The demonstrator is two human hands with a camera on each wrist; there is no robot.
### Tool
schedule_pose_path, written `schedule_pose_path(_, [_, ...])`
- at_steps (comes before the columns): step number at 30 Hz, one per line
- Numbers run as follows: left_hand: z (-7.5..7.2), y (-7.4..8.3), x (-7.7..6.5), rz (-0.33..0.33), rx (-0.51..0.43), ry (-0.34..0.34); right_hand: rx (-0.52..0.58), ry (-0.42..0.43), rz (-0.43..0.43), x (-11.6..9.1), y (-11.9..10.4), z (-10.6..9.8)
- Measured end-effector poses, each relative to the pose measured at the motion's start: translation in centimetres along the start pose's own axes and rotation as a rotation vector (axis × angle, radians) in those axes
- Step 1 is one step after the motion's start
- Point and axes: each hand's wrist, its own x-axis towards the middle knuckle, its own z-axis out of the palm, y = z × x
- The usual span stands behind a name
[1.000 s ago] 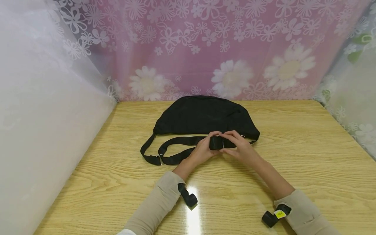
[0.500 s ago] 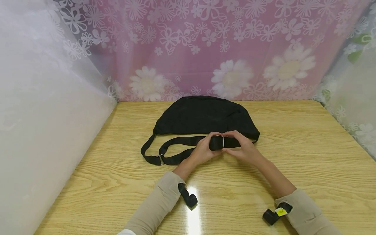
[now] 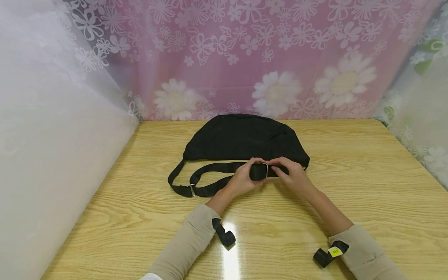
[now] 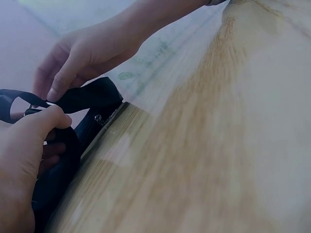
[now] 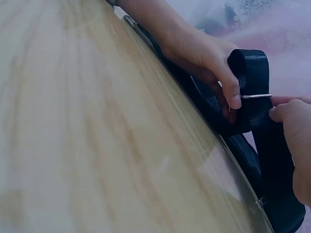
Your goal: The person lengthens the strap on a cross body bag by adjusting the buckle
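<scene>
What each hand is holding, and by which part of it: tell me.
The black waist bag, by its strap: the left hand holds the loop beside the metal slider; the right hand pinches the strap just past it.

Bag [image 3: 241, 138]: on table [image 3: 378, 186], near far edge. Strap [image 3: 220, 167]: before bag. Curtain [image 3: 224, 58]: behind far edge.

Blk bag [image 3: 241, 138] on wood-grain tbl [image 3: 367, 175]
</scene>
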Motion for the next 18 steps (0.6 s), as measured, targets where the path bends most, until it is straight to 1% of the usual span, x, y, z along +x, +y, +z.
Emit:
schedule_pose_path(5, [0.0, 0.1, 0.0, -0.019, 0.028, 0.016, 0.017, 0.011, -0.005, 0.0, -0.2, -0.1])
schedule_pose_path(8, [-0.1, 0.2, 0.0, -0.033, 0.041, 0.019, 0.023, 0.021, -0.004, -0.1, 0.1, 0.0])
schedule_pose_path(15, [-0.2, 0.4, 0.0, -0.06, 0.037, 0.015, 0.019, 0.052, 0.009, -0.9, 3.3, 0.8])
schedule_pose_path(18, [-0.3, 0.5, -0.1, -0.066, 0.032, 0.015, 0.014, 0.048, 0.023, -1.0, 3.8, 0.8])
